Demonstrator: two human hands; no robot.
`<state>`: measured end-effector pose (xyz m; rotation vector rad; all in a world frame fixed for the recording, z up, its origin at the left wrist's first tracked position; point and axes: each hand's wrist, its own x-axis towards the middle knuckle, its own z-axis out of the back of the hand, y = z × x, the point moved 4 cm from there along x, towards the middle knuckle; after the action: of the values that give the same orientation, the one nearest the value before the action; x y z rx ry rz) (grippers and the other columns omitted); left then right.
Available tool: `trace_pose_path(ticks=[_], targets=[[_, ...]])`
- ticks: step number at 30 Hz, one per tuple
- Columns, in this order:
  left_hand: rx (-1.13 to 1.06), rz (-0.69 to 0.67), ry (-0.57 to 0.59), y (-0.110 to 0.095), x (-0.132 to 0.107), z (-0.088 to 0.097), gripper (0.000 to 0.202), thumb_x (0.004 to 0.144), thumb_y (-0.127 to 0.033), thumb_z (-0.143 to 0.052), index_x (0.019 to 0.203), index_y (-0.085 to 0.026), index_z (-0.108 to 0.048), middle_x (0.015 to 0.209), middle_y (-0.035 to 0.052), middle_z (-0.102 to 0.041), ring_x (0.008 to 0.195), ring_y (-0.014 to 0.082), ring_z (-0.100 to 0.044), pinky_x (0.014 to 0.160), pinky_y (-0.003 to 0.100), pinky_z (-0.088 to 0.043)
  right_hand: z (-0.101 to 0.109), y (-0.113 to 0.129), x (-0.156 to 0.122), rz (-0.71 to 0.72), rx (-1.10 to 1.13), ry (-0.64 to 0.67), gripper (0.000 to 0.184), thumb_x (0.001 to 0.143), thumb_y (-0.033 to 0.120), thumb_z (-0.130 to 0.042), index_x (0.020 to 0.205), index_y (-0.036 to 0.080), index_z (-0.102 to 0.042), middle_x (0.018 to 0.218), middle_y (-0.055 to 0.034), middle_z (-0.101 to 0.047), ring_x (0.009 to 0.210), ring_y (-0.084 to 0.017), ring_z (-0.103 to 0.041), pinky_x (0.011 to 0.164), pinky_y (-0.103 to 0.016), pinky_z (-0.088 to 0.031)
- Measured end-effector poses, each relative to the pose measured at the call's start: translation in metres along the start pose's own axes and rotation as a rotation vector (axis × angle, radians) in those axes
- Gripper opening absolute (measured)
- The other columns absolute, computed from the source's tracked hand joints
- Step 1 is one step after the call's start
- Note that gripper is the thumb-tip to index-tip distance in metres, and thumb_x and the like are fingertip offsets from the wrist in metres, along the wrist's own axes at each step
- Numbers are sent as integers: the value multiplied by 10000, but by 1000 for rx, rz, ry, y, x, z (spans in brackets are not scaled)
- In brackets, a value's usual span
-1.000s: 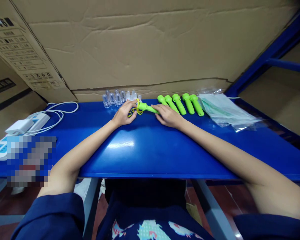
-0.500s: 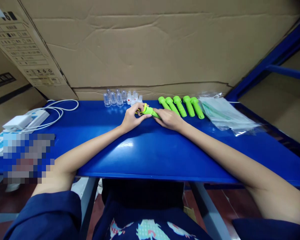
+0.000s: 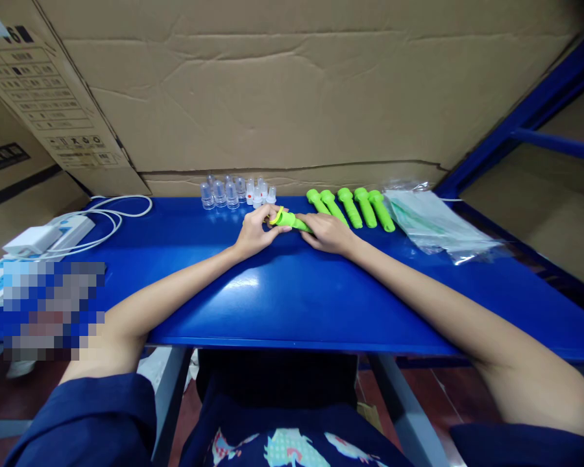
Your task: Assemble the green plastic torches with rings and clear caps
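Observation:
Over the middle of the table, a bright green flashlight-shaped piece (image 3: pixel 286 220) is held between both hands, lying nearly level. My left hand (image 3: pixel 259 228) grips its wider head end, thumb below, around a yellow ring (image 3: pixel 278 215) at the opening. My right hand (image 3: pixel 327 232) is closed around the narrower handle, hiding much of it. Several more green flashlight-shaped pieces (image 3: pixel 350 207) lie in a row behind and right of my right hand. Beyond my left hand stand several clear plastic domed caps (image 3: pixel 219 194) and several smaller white-based pieces with clear tips (image 3: pixel 257 193).
Clear plastic bags (image 3: pixel 438 217) lie at the right back of the blue table (image 3: pixel 272 305). A power strip (image 3: pixel 73 230) with a white adapter (image 3: pixel 32 240) and cable sits at the left, near a pixelated patch. Cardboard (image 3: pixel 292 97) walls the back; a blue frame bar (image 3: pixel 530 123) rises right.
The head end of the green piece has tilted slightly, with the yellow ring a little lower and further left. Both hands keep their hold in nearly the same place.

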<state>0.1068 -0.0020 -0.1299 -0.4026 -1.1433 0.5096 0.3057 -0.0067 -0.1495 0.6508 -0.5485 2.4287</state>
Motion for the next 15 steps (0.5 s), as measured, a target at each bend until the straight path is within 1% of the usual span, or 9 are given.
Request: trace_pose_path(ticks=[3, 6, 11, 13, 15], targets=[[46, -21, 12, -2, -1, 0, 493, 836, -503, -776, 728, -225, -383, 1011, 103, -750, 1058, 249, -738, 819, 331, -533, -1, -1, 0, -17, 1, 31, 380, 970, 219, -447, 1264, 44, -611, 1045, -205, -755, 905, -301, -734, 777, -408, -577], [59, -34, 17, -2, -2, 1, 489, 834, -480, -785, 713, -225, -386, 1013, 103, -753, 1043, 250, -743, 812, 334, -538, -1, -2, 0, -29, 0, 46, 376, 967, 221, -447, 1256, 50, -616, 1042, -201, -755, 898, -301, -732, 780, -409, -575], [90, -64, 32, -3, -1, 0, 400, 856, -461, -772, 701, -193, -518, 1065, 113, -765, 1044, 231, -728, 900, 354, -555, -1, -1, 0, -23, 8, 22, 374, 968, 219, -447, 1253, 48, -618, 1078, -211, -750, 918, -303, -733, 800, -409, -575], [84, -32, 29, -1, -1, 0, 403, 853, -494, -769, 720, -181, -554, 1082, 116, -768, 973, 205, -726, 846, 327, -561, -2, -2, 0, -40, 20, 35, 377, 966, 218, -452, 1264, 52, -612, 1086, -208, -751, 929, -303, -733, 807, -410, -576], [61, 33, 22, 1, -1, 0, 402, 839, -532, -771, 812, -168, -603, 1071, 110, -771, 838, 162, -709, 735, 282, -551, -2, -2, 0, -61, 35, 52, 386, 963, 216, -460, 1284, 56, -602, 1093, -204, -751, 935, -299, -732, 813, -408, -575]])
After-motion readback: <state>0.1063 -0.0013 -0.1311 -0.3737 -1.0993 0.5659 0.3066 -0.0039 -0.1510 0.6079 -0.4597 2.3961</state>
